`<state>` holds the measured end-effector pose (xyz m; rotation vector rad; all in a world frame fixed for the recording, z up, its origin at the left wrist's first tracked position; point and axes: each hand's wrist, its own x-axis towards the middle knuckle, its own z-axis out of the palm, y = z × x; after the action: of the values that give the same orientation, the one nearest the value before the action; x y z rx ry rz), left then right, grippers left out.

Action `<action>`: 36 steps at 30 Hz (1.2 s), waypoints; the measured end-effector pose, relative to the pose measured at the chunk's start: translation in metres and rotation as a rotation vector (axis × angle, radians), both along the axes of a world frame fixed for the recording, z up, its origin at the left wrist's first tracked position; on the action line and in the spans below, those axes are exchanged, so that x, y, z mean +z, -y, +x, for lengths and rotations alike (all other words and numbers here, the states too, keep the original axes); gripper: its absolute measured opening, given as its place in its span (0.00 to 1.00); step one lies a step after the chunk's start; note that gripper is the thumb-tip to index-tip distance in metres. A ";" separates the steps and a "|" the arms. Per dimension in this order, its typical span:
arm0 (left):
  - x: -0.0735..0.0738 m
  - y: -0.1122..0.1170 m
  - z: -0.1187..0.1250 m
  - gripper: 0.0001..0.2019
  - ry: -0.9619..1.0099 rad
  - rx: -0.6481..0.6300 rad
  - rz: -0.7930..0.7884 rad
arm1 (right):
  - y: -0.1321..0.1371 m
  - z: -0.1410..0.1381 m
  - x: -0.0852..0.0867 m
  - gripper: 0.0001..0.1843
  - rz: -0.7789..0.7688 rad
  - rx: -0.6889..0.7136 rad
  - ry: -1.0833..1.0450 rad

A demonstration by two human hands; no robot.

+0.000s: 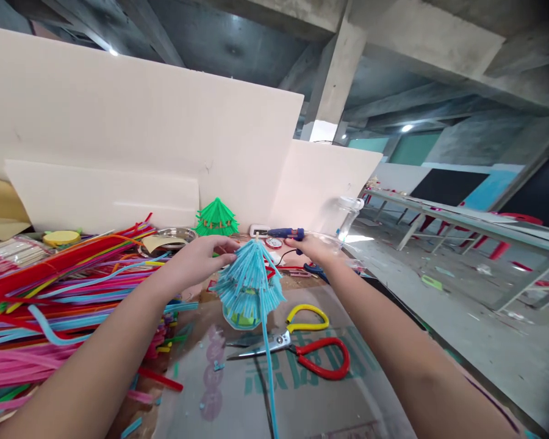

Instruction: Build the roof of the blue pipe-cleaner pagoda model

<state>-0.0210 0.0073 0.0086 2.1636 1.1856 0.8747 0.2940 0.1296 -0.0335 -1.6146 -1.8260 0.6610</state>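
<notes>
A light blue tree-shaped model made of straws (249, 283) stands on the table in front of me. My left hand (208, 253) pinches its upper left side with closed fingers. My right hand (312, 246) reaches past the model and closes around the handle of a blue glue gun (284, 233) lying behind it. A long blue straw (269, 372) trails from the model toward me. Scissors (302, 347) with one yellow and one red handle loop lie just right of the model.
A big heap of coloured straws (50, 292) fills the left of the table. A green straw tree (216, 218) and a metal dish (171, 236) stand at the back against white boards (119, 122). A clear bottle (348, 216) stands at the table's right edge, with floor and long tables (462, 219) beyond.
</notes>
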 end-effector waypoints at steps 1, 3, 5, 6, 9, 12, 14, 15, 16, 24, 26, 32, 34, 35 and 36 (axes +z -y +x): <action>0.002 0.001 -0.001 0.18 -0.012 0.000 -0.011 | -0.006 -0.003 -0.005 0.18 -0.025 0.009 0.014; 0.005 0.004 -0.002 0.18 -0.049 0.007 -0.018 | -0.016 -0.007 -0.017 0.18 -0.072 0.032 0.041; 0.009 0.005 -0.004 0.18 -0.101 0.045 -0.013 | -0.023 -0.008 -0.031 0.19 -0.117 0.061 0.066; 0.010 0.005 -0.006 0.19 -0.123 0.070 -0.007 | -0.026 -0.008 -0.037 0.19 -0.138 0.076 0.078; 0.013 0.005 -0.011 0.20 -0.164 0.135 0.019 | -0.032 -0.001 -0.050 0.19 -0.165 0.103 0.106; 0.015 0.006 -0.018 0.21 -0.265 0.171 0.002 | -0.034 0.006 -0.054 0.19 -0.136 0.100 0.121; 0.015 0.006 -0.022 0.23 -0.355 0.117 -0.085 | -0.033 0.010 -0.053 0.19 -0.099 0.089 0.129; 0.015 0.006 -0.023 0.24 -0.378 0.066 -0.142 | -0.031 0.011 -0.052 0.19 -0.078 0.085 0.132; 0.014 0.007 -0.024 0.24 -0.377 0.011 -0.202 | -0.029 0.012 -0.051 0.19 -0.058 0.086 0.135; 0.008 0.011 -0.014 0.22 -0.204 -0.144 -0.411 | -0.006 0.016 -0.045 0.19 0.056 0.114 0.200; 0.008 0.012 -0.012 0.21 -0.207 -0.169 -0.415 | 0.003 0.017 -0.046 0.20 0.076 0.114 0.213; 0.007 0.009 -0.014 0.20 -0.160 -0.145 -0.411 | 0.045 0.028 -0.043 0.21 0.189 0.016 0.230; 0.005 0.006 -0.016 0.21 -0.170 -0.132 -0.401 | 0.064 0.029 -0.039 0.20 0.270 -0.032 0.222; 0.004 0.005 -0.017 0.21 -0.181 -0.128 -0.403 | 0.074 0.029 -0.036 0.20 0.314 -0.047 0.215; 0.004 0.004 -0.017 0.22 -0.194 -0.129 -0.408 | 0.085 0.026 -0.032 0.19 0.357 -0.055 0.206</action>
<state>-0.0383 0.0029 0.0125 1.9883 1.1800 0.3355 0.3202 0.0442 -0.0653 -1.5261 -1.9066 0.1329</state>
